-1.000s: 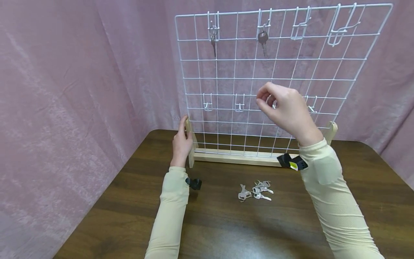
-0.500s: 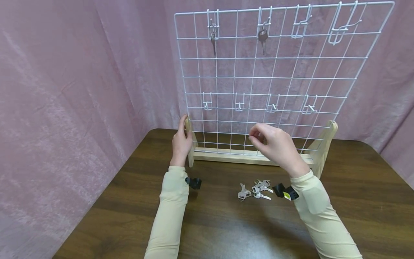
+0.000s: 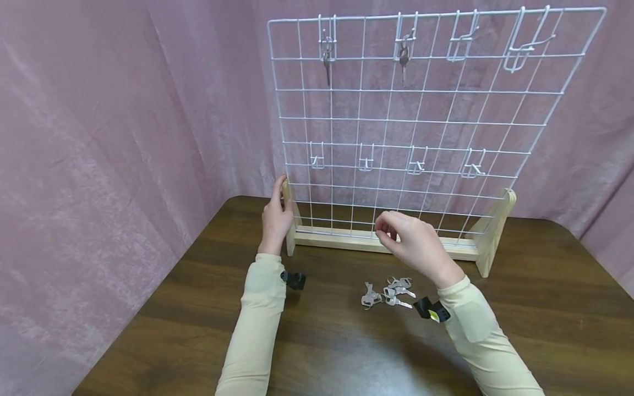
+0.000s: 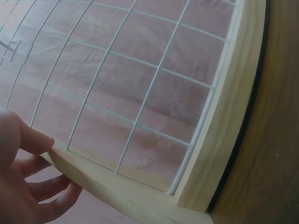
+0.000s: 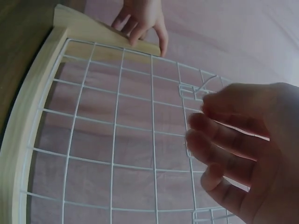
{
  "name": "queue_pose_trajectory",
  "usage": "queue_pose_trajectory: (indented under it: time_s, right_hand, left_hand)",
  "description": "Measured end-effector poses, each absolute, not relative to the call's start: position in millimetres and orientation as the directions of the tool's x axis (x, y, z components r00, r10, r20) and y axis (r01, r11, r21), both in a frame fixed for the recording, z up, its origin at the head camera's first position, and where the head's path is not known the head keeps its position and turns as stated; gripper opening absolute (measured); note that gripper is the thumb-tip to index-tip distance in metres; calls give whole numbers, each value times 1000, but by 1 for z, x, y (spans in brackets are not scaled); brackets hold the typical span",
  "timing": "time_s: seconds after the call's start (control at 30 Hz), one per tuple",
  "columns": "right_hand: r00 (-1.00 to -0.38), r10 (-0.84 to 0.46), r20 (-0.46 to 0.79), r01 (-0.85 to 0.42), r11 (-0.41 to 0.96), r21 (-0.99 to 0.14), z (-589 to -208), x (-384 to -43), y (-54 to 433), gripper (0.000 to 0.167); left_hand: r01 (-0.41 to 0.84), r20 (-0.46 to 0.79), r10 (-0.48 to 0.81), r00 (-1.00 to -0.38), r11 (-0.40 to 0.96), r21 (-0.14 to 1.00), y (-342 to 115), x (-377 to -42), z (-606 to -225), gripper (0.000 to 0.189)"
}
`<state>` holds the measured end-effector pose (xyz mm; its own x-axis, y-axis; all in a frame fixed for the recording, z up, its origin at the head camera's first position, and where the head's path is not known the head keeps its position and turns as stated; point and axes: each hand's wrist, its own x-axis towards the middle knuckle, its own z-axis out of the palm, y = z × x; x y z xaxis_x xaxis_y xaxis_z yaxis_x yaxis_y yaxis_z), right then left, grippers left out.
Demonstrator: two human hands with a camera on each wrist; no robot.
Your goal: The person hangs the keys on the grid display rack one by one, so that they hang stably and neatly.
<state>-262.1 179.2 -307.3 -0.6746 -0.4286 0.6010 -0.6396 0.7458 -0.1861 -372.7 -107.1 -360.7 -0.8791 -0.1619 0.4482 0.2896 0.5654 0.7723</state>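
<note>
My left hand (image 3: 277, 219) grips the left wooden end piece (image 3: 290, 243) of a stand; thumb and fingers lie on either side of the wood (image 4: 98, 186) in the left wrist view. The stand bears a white wire grid (image 3: 416, 104). My right hand (image 3: 416, 245) hovers in front of the grid's lower part, fingers loosely curled with nothing between them. Below it, several silver keys with rings (image 3: 391, 292) lie bunched on the brown table (image 3: 346, 346). One key (image 3: 326, 69) hangs from the top-left hook, another key (image 3: 404, 58) from the hook beside it.
Two bare hooks, one of them a long hook (image 3: 525, 49), sit at the grid's top right. A lower row holds several small hooks (image 3: 366, 164). The right wooden end piece (image 3: 495, 236) stands beyond my right hand. Pink curtain (image 3: 148, 110) hangs behind.
My right hand has come down and slightly left from the grid's middle toward the keys on the table. The key on the second top hook has turned edge-on. My left hand stays put.
</note>
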Motion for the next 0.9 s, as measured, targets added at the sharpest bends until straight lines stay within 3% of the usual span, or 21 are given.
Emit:
queue_pose_trajectory:
  time_s: [0.37,0.53,0.77,0.9]
  right_hand:
    - [-699,-598,392,-671,737,-72,-321,-265,179,10]
    - [-688,-652,320,-710,695,-112,-330,-276,181,10]
    - [-666,-745,39,-732,643,-225,-353,-297,191,12]
    - [-639,-769,-36,-729,619,-294,-364,-304,194,19]
  left_hand:
    - [295,455,-166,-875,561,773,-106,-373,-360,59]
    - [299,460,-174,-870,556,775,-107,-372,-358,58]
    - [294,452,-171,-875,554,779,-106,-371,-358,58]
    - [298,454,-171,-874,549,781,-106,-370,-358,58]
